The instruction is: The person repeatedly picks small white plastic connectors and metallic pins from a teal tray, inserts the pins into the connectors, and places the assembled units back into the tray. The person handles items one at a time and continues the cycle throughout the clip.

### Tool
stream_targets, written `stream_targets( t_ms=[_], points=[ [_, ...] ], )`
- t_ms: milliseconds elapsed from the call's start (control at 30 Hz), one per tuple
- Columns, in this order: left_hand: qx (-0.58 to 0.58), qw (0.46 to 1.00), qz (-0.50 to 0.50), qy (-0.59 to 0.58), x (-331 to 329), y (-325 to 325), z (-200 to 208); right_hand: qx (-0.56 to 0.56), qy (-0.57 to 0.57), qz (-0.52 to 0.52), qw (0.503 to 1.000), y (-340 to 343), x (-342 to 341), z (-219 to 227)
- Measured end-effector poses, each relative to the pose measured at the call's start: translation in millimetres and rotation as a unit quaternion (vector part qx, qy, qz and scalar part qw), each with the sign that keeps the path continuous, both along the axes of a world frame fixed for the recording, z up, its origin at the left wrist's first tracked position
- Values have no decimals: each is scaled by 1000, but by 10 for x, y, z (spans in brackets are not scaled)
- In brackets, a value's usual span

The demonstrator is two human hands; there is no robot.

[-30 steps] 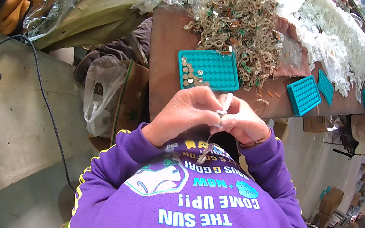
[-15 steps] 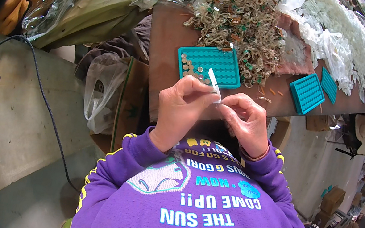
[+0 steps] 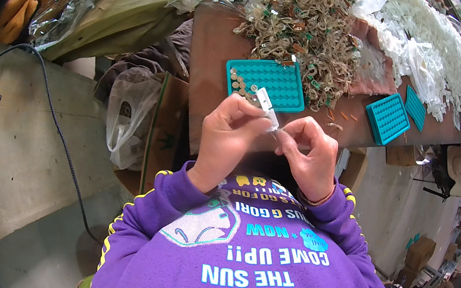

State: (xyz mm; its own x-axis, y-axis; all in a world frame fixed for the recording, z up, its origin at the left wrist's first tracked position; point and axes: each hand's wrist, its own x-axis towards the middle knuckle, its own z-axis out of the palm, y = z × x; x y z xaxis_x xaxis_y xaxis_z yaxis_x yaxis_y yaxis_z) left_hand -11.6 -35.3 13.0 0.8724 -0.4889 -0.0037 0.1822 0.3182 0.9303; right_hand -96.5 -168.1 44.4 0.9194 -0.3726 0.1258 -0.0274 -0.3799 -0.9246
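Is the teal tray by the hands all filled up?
No, the teal tray has small pieces only in its left corner; the other holes look empty.

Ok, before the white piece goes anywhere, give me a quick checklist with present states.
1. White plastic piece pinched in left hand fingertips: ok.
2. Right hand close beside it, fingertips meeting the left's: ok; what it holds, cannot tell.
3. Nearest teal tray within reach on the brown table: ok.
4. Tray has open slots: ok, only a cluster at its left corner is filled.
5. Supply pile of tangled tan parts behind the tray: ok.
6. Piece's orientation for seating: cannot tell.
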Motion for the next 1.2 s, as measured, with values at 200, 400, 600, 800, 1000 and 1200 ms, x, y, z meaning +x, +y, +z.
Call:
stream_targets(
  t_ms=[200,400,600,800,1000,1200],
  points=[
    [-128,976,-51,166,-3,42,-39,92,1,23,995,121,25,-29],
    [-106,984,-41,135,12,108,-123,168,18,39,985,139,120,-124],
    [-140,981,-12,134,43,235,-173,58,-10,54,997,183,234,-142],
    [-249,946,35,205,160,349,-290,-308,-78,-29,948,-46,611,-219],
    [-219,954,18,202,162,254,-405,-381,-72,47,921,-153,846,-344],
    [-205,966,40,152,212,170,-427,-241,-80,80,964,-180,974,-300]
  ],
)
